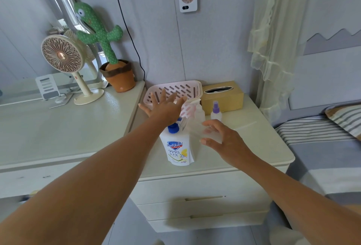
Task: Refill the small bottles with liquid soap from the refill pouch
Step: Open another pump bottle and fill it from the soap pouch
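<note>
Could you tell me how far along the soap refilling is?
Nothing looks done: the refill pouch stands capped. In hand: left hand spread open by the basket, right hand curved beside a blurred clear item. Left: uncapping, and filling the pump bottle and the purple-topped bottle.

The white pouch, blue cap on, is standing upright near the cabinet's front edge. 2 small bottles are standing upright nearer the back edge: a clear bottle and a purple-topped sprayer.

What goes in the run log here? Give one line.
left hand open by pink basket | right hand at blurred clear item, grip unclear | refill pouch upright, capped
</note>
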The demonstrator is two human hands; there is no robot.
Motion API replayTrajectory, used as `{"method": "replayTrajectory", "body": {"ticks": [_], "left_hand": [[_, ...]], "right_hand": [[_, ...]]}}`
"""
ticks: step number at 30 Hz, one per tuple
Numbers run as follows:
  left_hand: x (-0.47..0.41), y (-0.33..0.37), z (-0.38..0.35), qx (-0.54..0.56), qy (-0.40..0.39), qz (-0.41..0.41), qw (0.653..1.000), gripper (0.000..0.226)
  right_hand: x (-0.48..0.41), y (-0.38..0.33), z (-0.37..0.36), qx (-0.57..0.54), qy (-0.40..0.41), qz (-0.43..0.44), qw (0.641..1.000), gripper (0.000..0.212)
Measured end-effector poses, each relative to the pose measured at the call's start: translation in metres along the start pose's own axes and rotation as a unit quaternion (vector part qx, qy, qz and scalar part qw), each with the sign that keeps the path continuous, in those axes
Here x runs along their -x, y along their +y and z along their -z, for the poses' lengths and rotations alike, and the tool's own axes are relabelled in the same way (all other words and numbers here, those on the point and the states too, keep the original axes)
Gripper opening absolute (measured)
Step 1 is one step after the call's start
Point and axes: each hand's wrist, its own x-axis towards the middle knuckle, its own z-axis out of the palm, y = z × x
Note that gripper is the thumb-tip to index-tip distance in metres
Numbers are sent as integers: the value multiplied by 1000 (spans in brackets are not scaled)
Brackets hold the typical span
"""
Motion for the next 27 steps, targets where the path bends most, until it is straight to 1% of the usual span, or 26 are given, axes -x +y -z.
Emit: {"method": "replayTrajectory", "body": {"ticks": [3,7,11,13,17,19,22,25,27], "left_hand": [[-2,-1,-1,31,5,19,999,53],[-1,-3,-14,41,-4,15,999,49],[-1,-4,-18,46,-10,23,999,52],[1,-3,-13,43,0,22,999,56],[-3,-1,-5,6,11,7,1000,54],[-2,-2,-2,14,14,9,1000,54],[2,-2,-4,25,2,5,1000,47],[3,-4,-11,50,-13,25,998,49],[4,-4,-12,38,-19,24,999,49]], "right_hand": [[0,0,0,-5,2,0,1000,40],[2,5,-6,-3,0,-9,1000,41],[5,5,-9,-7,-4,-13,1000,41],[5,4,-7,-10,-3,-9,1000,42],[2,2,-2,-10,5,0,1000,41],[0,1,-2,-12,7,4,1000,40],[-1,3,-5,-12,8,3,1000,40],[1,6,-9,-9,-1,-2,1000,41],[2,6,-10,-10,-4,-5,1000,42]]}}
